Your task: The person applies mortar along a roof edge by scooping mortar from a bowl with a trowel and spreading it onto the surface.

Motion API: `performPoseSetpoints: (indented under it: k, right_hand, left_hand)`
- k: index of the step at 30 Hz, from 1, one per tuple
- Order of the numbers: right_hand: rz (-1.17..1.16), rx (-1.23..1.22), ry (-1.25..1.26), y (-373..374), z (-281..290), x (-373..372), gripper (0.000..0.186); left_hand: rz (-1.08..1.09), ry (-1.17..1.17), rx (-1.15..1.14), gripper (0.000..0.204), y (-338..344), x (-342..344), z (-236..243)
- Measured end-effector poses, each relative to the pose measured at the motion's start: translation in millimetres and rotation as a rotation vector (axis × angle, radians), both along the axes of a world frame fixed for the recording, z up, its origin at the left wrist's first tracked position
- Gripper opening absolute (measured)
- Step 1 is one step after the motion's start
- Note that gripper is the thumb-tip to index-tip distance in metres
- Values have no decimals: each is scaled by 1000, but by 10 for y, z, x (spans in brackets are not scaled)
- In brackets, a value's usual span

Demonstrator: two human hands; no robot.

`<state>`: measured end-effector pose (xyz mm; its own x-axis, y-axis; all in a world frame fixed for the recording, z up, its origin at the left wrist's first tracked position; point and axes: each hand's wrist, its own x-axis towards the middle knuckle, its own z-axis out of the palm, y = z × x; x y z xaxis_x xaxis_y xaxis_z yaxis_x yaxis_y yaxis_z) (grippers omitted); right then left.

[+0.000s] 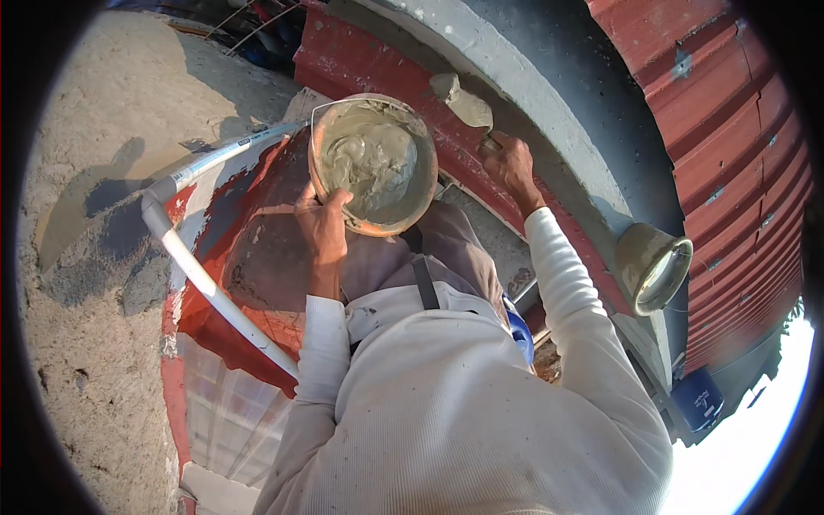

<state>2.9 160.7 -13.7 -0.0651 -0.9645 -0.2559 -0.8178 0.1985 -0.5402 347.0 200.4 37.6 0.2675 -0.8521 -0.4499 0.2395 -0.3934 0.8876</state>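
Observation:
My left hand [324, 227] grips the near left rim of a round orange-brown bucket [318, 142], with the thumb over the edge. Wet grey mortar [378, 167] lies heaped and smeared inside it. To the right of the bucket, my right hand [512, 172] is closed around the handle of a trowel [470, 108]. Its blade points away from me and up to the left, over the red sheet beside the grey concrete ledge. Grey mortar covers the blade, so its full outline is hard to make out.
A second, mortar-smeared bucket [635, 257] stands tilted on the ledge [566, 137] at right. Red corrugated roofing [730, 146] curves beyond it, with a dark blue container [697, 399] below. At left, a white pipe [225, 309] bends along a rough plastered wall [94, 343].

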Motion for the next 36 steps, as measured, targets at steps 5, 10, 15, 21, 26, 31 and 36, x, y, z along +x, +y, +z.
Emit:
performPoseSetpoints:
  k: [5,10,15,21,26,31,36]
  right_hand:
    - [-230,403,-293,-234,213,-272,35]
    - [-385,509,-368,-151,669,-430,34]
    - [-371,451,-338,362,944,-658,27]
    - [-85,250,-31,184,633,-225,31]
    - [-153,222,-49,-399,274,151,32]
    - [-273,206,-248,-297,450,123,35]
    - [-269,104,-171,106,732,-191,34]
  left_hand:
    - [53,1,34,33,101,150,-111]
    - [104,-45,41,35,139,159,-91]
    - [113,6,62,34,182,164,-169]
    - [87,59,43,32,187,81,-263]
    - [50,33,4,31,277,22,-266]
    - [80,4,29,31,374,64,-323]
    - [212,2,21,27,360,17,-236]
